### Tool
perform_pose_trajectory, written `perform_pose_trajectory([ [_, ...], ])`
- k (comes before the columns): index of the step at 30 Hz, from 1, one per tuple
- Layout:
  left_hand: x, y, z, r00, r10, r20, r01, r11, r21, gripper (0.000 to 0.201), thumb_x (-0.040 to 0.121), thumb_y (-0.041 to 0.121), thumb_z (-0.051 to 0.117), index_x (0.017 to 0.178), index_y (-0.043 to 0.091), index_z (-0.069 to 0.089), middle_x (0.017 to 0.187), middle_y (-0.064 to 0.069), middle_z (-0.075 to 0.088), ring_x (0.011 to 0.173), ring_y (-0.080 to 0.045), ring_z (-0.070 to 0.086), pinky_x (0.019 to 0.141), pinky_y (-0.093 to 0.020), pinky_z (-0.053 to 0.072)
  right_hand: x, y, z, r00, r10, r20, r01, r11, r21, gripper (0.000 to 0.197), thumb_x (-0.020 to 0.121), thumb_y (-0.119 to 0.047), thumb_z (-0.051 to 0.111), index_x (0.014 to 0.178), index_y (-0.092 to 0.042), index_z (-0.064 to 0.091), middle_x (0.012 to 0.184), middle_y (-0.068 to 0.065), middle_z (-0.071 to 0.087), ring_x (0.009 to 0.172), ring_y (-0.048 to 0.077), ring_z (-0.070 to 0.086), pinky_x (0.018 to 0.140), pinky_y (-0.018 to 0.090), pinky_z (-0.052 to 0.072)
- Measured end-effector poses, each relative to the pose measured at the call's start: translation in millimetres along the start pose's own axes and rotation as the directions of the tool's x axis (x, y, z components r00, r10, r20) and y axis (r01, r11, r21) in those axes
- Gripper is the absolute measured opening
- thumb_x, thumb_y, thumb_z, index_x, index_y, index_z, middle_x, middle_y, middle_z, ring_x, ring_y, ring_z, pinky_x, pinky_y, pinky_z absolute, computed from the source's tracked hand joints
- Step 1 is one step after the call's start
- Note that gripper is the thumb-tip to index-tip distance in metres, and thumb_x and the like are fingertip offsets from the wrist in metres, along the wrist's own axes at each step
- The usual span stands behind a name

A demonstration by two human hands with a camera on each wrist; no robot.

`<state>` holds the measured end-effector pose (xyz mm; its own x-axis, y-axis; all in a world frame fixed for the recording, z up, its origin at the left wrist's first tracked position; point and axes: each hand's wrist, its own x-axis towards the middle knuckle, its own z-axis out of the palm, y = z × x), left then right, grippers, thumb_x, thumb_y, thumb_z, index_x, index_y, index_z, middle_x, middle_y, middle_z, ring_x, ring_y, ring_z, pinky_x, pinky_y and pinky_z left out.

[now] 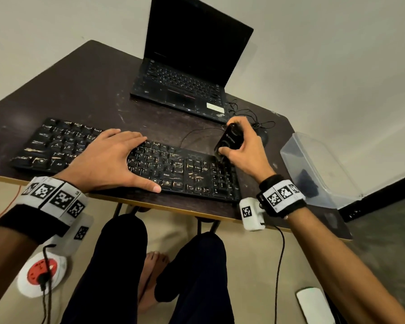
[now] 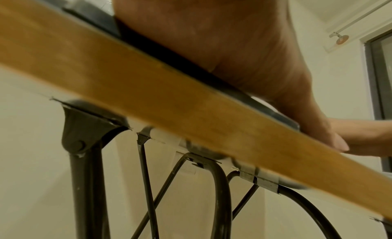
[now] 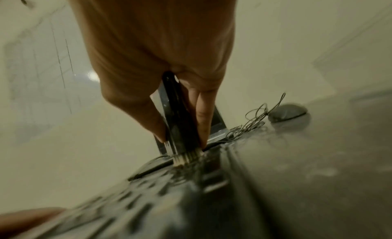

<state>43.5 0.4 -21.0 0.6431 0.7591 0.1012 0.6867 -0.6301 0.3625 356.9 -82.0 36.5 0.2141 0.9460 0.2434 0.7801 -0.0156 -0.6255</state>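
A black keyboard [image 1: 187,169] with dusty, smeared keys lies along the front of the dark table [image 1: 84,90]. My left hand [image 1: 112,157] lies flat on its middle, fingers straight and spread. My right hand [image 1: 241,148] grips a small black brush [image 1: 228,141] upright at the keyboard's right end. In the right wrist view the brush [image 3: 178,125] is pinched between thumb and fingers, and its pale bristles [image 3: 188,157] touch the keys of the keyboard [image 3: 169,200]. The left wrist view shows only the palm of my left hand [image 2: 233,50] above the table's wooden edge [image 2: 148,100].
An open black laptop [image 1: 187,73] with a dark screen stands behind the keyboard. A black mouse [image 1: 263,135] with a tangled cable [image 1: 248,113] lies behind my right hand. A clear plastic box [image 1: 318,169] sits at the table's right edge. My knees are under the table.
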Motion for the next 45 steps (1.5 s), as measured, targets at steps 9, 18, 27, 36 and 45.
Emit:
perform_pose_trajectory([
  [9,0.2,-2.2,1.0,1.0,-0.004,-0.001,0.004,1.0,-0.007,0.153,0.037,0.112,0.045,0.16,0.022,0.037,0.166,0.004,0.037,0.153,-0.009,0.026,0.121,-0.021,-0.004,2.2,-11.2,11.8,0.997,-0.033,0.067,0.032,0.999,0.015,0.059,0.082,-0.004,0.085,0.124,-0.03,0.051,0.108,-0.007,0.065,0.094,0.02,0.073,0.073,0.038,0.066],
  [18,1.8,-5.0,3.5,1.0,-0.006,0.007,0.006,1.0,0.003,0.154,0.038,0.114,0.044,0.16,0.021,0.038,0.166,0.004,0.037,0.153,-0.009,0.028,0.126,-0.027,0.001,0.2,-21.8,18.0,0.992,-0.066,0.103,0.067,0.998,-0.001,0.058,0.082,-0.004,0.084,0.124,-0.029,0.051,0.106,-0.004,0.066,0.087,0.022,0.075,0.068,0.036,0.065],
  [27,0.2,-1.4,1.3,1.0,-0.022,0.008,0.022,1.0,-0.003,0.155,0.035,0.112,0.042,0.161,0.022,0.036,0.167,0.006,0.034,0.155,-0.01,0.024,0.123,-0.023,-0.004,-24.7,-6.2,-1.2,1.0,0.003,0.01,-0.003,0.998,-0.065,0.06,0.082,-0.004,0.084,0.121,-0.035,0.051,0.1,-0.005,0.07,0.084,0.015,0.074,0.073,0.039,0.066],
  [36,2.5,-5.9,2.8,1.0,-0.018,0.015,0.018,1.0,0.009,0.154,0.037,0.113,0.043,0.16,0.021,0.037,0.167,0.004,0.035,0.154,-0.011,0.026,0.127,-0.029,0.002,-59.5,12.7,-24.2,0.995,0.06,-0.083,-0.065,0.997,-0.047,0.061,0.08,-0.006,0.085,0.12,-0.036,0.051,0.097,-0.008,0.069,0.089,0.016,0.071,0.083,0.05,0.063],
  [45,2.0,-2.3,2.5,1.0,-0.007,0.017,0.007,1.0,0.019,0.153,0.038,0.113,0.044,0.16,0.021,0.038,0.166,0.003,0.037,0.153,-0.011,0.029,0.128,-0.031,0.005,-88.5,8.3,-19.3,0.985,0.059,-0.164,-0.058,0.998,0.011,0.06,0.079,-0.004,0.084,0.12,-0.034,0.052,0.096,-0.021,0.067,0.086,0.005,0.067,0.084,0.046,0.06],
])
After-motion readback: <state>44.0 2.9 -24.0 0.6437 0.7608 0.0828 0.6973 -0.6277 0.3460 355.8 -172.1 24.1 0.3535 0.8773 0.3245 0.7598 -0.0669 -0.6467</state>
